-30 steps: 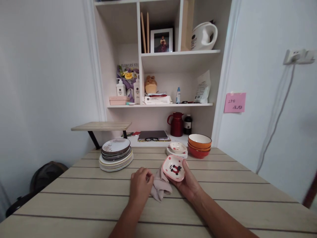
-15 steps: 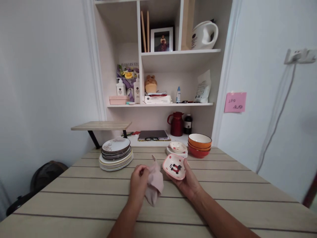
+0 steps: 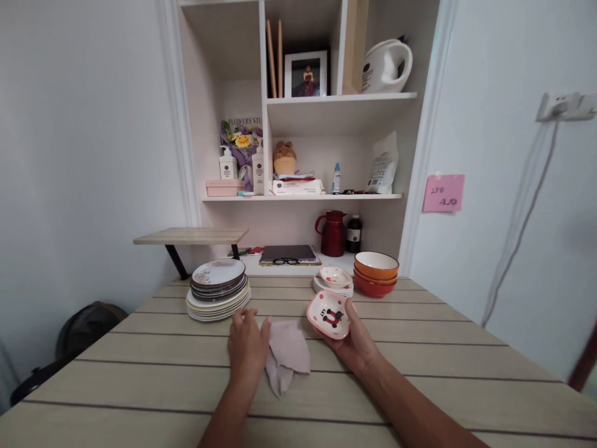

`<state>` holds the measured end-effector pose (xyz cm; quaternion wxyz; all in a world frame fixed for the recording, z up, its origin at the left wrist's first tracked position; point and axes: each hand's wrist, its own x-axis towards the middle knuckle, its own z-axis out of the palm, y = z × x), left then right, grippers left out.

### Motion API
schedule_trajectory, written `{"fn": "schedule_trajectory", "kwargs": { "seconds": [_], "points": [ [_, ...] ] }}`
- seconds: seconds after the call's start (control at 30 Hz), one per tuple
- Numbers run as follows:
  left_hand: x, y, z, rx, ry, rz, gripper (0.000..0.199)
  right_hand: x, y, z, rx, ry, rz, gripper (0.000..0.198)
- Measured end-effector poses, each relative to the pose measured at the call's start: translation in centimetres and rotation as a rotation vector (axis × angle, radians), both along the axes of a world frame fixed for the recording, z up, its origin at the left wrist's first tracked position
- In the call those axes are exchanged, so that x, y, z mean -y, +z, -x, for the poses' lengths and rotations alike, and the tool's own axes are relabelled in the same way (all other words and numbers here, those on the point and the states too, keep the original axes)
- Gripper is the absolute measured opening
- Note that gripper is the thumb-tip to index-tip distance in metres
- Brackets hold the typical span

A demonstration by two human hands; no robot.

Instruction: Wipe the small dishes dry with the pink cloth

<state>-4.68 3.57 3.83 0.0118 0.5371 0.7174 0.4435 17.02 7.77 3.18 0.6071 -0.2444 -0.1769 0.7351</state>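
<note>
My right hand holds a small dish tilted toward me, with a pink rim, red dots and a dog-like figure inside. The thumb lies over its right edge and the fingers are underneath. A crumpled pinkish-grey cloth lies on the table, just right of my left hand. That hand is open, its thumb apart from the curved fingers and close to the cloth's edge. Behind the held dish stands a stack of small white dishes topped by a strawberry-patterned one.
Plates are piled at the left of the slatted table. Orange and red bowls are stacked at the back right. A raised wooden shelf stands at the back left. Beyond are a laptop with glasses and a red jug.
My left hand has let go of the cloth and moved a little left. The cloth, bunched up and raised before, now lies flatter on the table. The right hand and dish stay nearly still.
</note>
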Motion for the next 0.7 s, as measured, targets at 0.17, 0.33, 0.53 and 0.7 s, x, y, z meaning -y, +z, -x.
{"fn": "schedule_trajectory", "kwargs": {
  "seconds": [0.17, 0.33, 0.53, 0.7],
  "points": [
    [-0.8, -0.1, 0.4, 0.065, -0.043, -0.065, 0.022, 0.0, -0.1, 0.0, 0.018, 0.01, -0.01, 0.047],
    [0.9, 1.2, -0.1, 0.143, -0.514, -0.101, 0.019, 0.4, 0.3, 0.2, 0.029, -0.002, -0.009, 0.047],
    [2.2, 0.0, -0.9, -0.214, -0.707, 0.259, 0.05, 0.4, 0.3, 0.2, 0.033, -0.002, -0.023, 0.046],
    [1.7, -0.3, -0.7, -0.199, -0.613, 0.204, 0.035, 0.2, 0.1, 0.2, 0.026, -0.001, -0.019, 0.046]
  ]
}}
